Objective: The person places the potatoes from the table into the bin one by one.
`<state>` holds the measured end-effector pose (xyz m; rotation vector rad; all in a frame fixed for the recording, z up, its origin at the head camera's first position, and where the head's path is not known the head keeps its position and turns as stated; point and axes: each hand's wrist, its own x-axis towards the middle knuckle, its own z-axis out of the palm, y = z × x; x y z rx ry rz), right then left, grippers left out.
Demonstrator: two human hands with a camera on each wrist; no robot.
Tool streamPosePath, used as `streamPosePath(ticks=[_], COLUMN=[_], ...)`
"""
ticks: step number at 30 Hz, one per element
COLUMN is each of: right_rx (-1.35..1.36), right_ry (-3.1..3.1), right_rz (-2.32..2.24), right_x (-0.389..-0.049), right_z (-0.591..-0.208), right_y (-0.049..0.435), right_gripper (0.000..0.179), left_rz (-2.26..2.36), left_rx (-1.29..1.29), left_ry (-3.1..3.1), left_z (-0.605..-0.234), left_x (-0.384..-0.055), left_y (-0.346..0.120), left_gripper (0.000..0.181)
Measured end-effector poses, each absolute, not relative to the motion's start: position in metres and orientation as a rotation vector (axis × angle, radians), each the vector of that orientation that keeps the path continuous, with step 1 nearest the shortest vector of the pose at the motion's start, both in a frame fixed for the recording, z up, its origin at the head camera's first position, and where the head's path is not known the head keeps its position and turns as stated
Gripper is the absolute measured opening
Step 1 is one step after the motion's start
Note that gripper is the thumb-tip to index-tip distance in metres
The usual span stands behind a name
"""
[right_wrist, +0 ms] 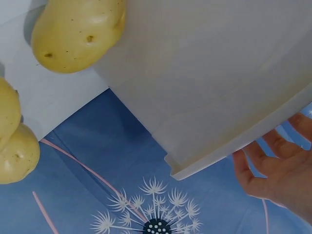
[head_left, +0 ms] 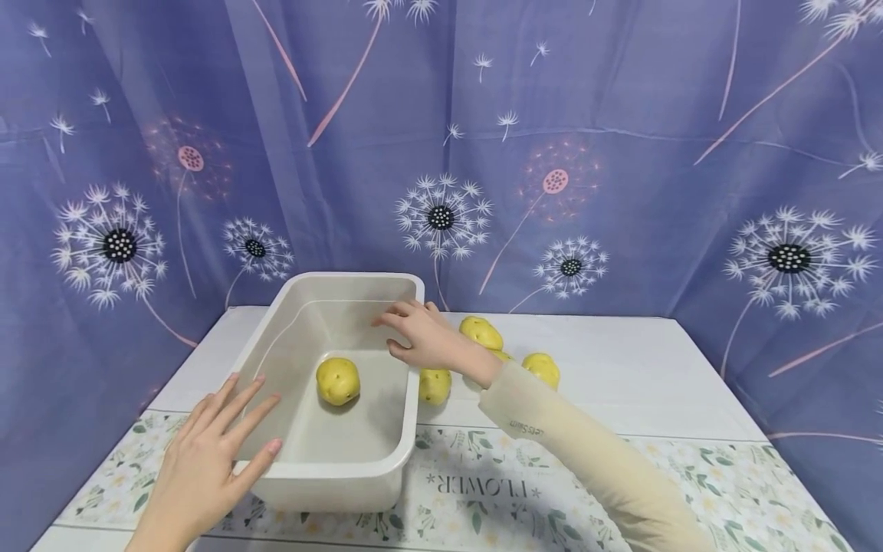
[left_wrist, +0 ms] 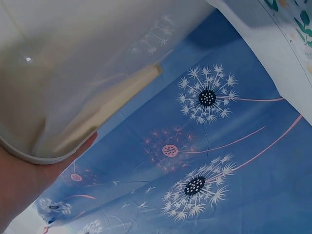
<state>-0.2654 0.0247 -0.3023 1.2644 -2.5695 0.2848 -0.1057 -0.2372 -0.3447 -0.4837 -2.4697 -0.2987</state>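
Observation:
An off-white plastic bin (head_left: 324,469) stands at the left of the table, with one yellow potato (head_left: 338,381) lying on its floor. My left hand (head_left: 210,452) is at the bin's near left rim, fingers spread and straight; in the left wrist view the hand (left_wrist: 29,185) meets the rim. Over the right rim reaches my right hand (head_left: 424,333), its fingers loosely bent above the inside and nothing held. The right wrist view shows that hand (right_wrist: 278,165) beside the rim; whether it touches is unclear.
Several potatoes lie right of the bin: one against its wall (head_left: 434,386), one at the back (head_left: 480,333), one farther right (head_left: 541,369), and another partly hidden by the right arm. A floral cloth strip (head_left: 483,491) crosses the table's front. A blue dandelion-print curtain (head_left: 359,192) hangs behind.

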Motion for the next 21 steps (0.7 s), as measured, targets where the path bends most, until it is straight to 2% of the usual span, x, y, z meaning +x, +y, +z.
streamPosePath(ticks=[21], right_rx=[1.266], right_ry=[-2.398], right_rz=[0.363], right_x=[-0.263], right_z=[-0.311], right_y=[0.038], right_gripper=[0.031], left_rz=[-0.286], left_rx=[-0.456], left_ry=[-2.491], left_z=[-0.345], left_x=[-0.107], left_y=[-0.237], left_gripper=[0.051])
